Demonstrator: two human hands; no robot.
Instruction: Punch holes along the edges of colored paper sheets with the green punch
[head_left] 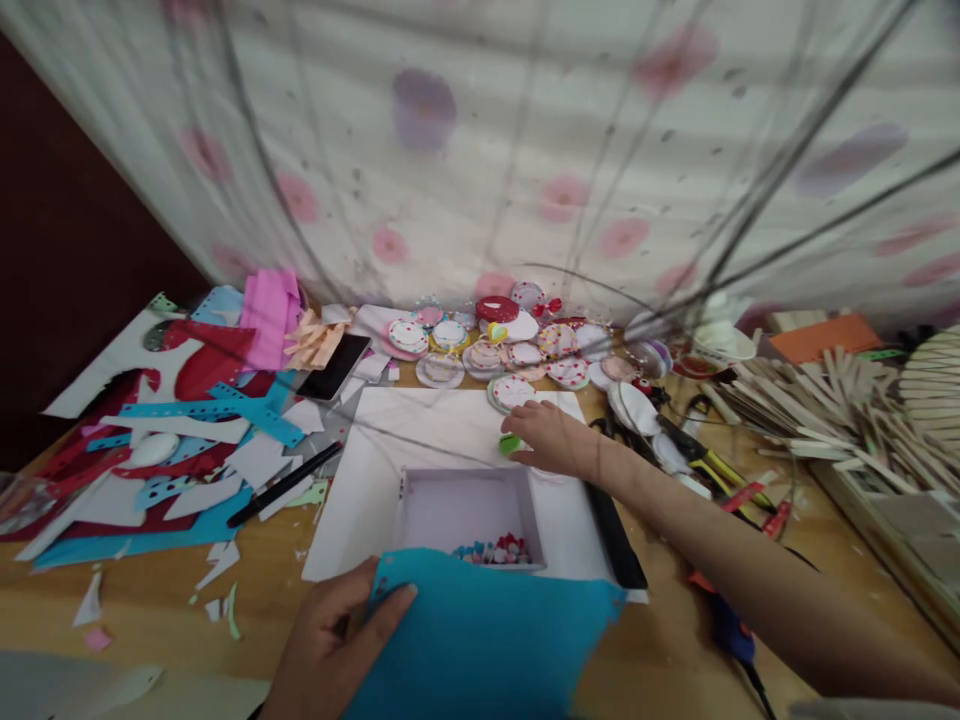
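Observation:
My left hand (330,640) pinches a blue craft sheet (480,640) at its upper left corner, thumb on top. Small punched holes show near the sheet's corners. Farther off, my right hand (551,440) reaches over white paper (367,470), its fingertips closed around a small green object (510,443) whose kind I cannot make out. Just beyond the fingers lies a round white disc with red dots (514,391). Between the hands sits a shallow open box (538,525) with small blue, red and white bits (499,550) inside; the blue sheet covers its near edge.
Coloured scraps (187,440), a phone (336,367) and a black pen (285,484) lie at left. Several decorated discs (487,355) line the back below a flowered curtain (480,150). To the right are yellow-handled pliers (724,475), a tool with a cord (731,630) and wooden sticks (810,410).

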